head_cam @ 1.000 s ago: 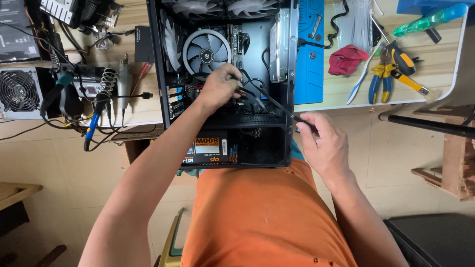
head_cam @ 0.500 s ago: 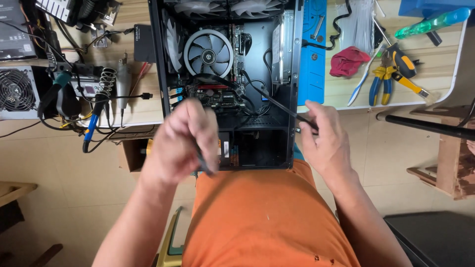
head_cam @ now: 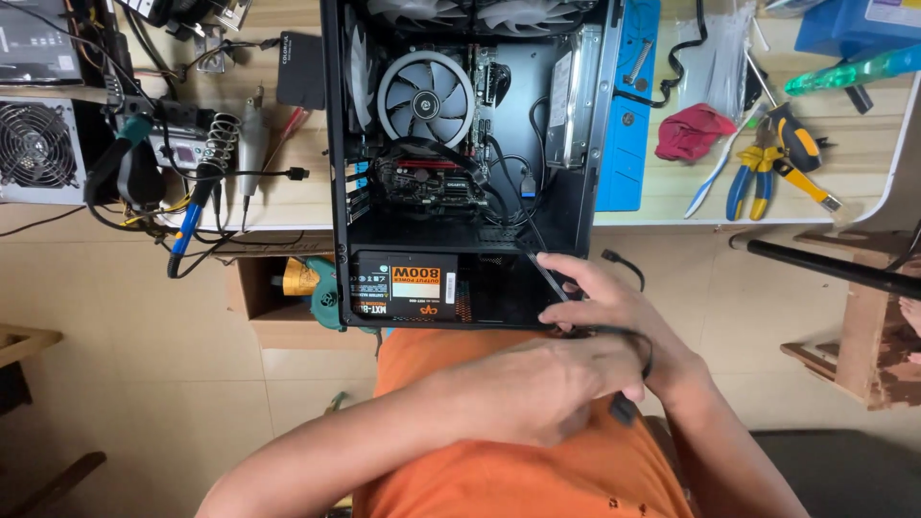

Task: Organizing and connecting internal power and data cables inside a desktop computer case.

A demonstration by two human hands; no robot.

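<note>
This is a computer repair workshop. Just above the hands an open computer case point(head_cam: 460, 163) lies on a wooden workbench point(head_cam: 672, 206). Up and to the right lie pliers point(head_cam: 758, 177); far to the left sit a soldering iron point(head_cam: 192, 206) and a loose fan unit point(head_cam: 36, 149).

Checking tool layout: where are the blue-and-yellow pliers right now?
In the head view, the pliers lie on the wooden bench, right of the open computer case, just beside the red cloth.
</note>
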